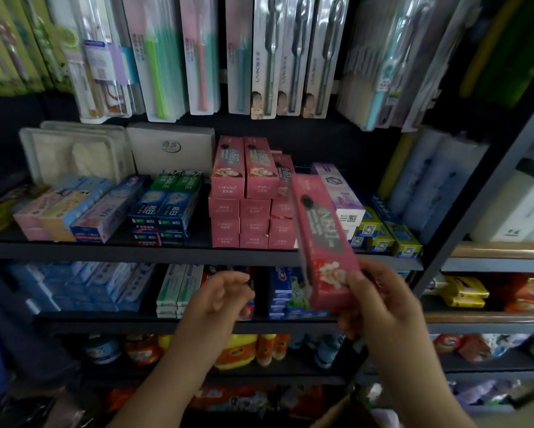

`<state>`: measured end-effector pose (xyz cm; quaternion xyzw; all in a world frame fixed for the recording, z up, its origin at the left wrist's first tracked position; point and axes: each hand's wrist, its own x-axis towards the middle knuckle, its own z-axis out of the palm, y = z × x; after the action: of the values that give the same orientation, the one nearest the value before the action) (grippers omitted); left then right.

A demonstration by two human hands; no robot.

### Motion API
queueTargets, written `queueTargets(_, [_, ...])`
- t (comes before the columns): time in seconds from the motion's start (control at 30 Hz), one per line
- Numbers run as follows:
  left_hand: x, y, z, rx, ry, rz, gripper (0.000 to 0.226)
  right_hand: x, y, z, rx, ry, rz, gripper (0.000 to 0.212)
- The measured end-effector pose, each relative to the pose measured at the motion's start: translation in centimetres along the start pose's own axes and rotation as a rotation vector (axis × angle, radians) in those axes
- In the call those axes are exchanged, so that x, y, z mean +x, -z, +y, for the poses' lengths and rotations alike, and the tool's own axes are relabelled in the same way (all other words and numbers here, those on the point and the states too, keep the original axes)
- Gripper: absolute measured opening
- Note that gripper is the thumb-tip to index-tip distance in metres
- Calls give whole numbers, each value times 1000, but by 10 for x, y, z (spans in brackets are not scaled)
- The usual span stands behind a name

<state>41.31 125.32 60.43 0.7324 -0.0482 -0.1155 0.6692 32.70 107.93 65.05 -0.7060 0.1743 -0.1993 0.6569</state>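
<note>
Right hand (380,307) grips pink toothpaste box (324,242) by its lower end — tilted; left hand (225,296) loosely curled, holding nothing.

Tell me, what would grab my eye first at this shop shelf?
The pink toothpaste box stands out first, tilted in mid-air, its lower end gripped by the right hand. Behind it on the middle shelf sits a stack of matching pink boxes, while the left hand hovers empty to the box's left. Toothbrush packs hang in a row across the top.
</note>
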Motion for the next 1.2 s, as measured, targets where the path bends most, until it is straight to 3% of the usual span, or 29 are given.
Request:
queueTargets(0.2, [1, 14, 2, 11, 4, 62, 14, 56, -4, -39, -42, 133, 94, 10])
queueTargets(0.43, [0, 23, -2, -21, 57, 68, 16, 149, -55, -30, -47, 17, 19, 13])
queueTargets(0.63, [1, 31, -6, -48, 93, 61, 16, 177, -72, -31, -208, 6, 49, 25])
queueTargets(0.87, [5, 36, -12, -34, 86, 43, 15, 175, -74, -38, -458, 61, 42, 24])
queueTargets(1.2, [19, 9, -38, 82, 92, -73, 13, 94, -12, 12, -301, 225, 221, 11])
